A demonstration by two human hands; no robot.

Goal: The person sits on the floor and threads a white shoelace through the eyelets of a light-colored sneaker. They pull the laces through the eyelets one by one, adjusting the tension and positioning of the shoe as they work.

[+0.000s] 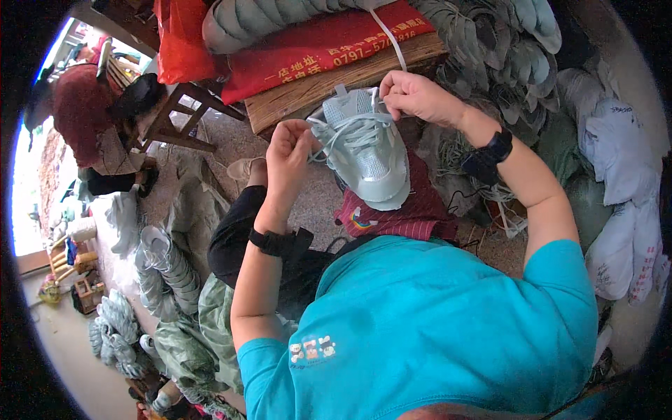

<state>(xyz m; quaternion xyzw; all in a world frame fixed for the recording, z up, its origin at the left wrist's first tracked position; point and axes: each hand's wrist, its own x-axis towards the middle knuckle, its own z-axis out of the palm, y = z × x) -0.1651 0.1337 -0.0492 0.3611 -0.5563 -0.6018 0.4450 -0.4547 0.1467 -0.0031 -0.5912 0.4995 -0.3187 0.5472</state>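
A pale grey-green sneaker upper [381, 171] hangs in front of my lap with its toe towards me and its tongue [340, 90] pointing away. Pale laces [362, 134] cross loosely over its front. My left hand [287, 150] is closed in a pinch at the upper's left collar, on what looks like a lace end. At the opposite collar edge, my right hand [414, 96] pinches the white lace near the top eyelet. Fingers hide the exact grip on both sides. Below the toe, a dark red striped cloth [409, 206] lies over my lap.
A wooden bench [297, 98] stands just beyond the shoe, bearing a red printed cloth [308, 57] and a row of nested uppers [280, 21]. More uppers [500, 52] are heaped at far right, beside white bags [623, 154]. To the left, another person [87, 115] sits near a wooden stool [183, 119].
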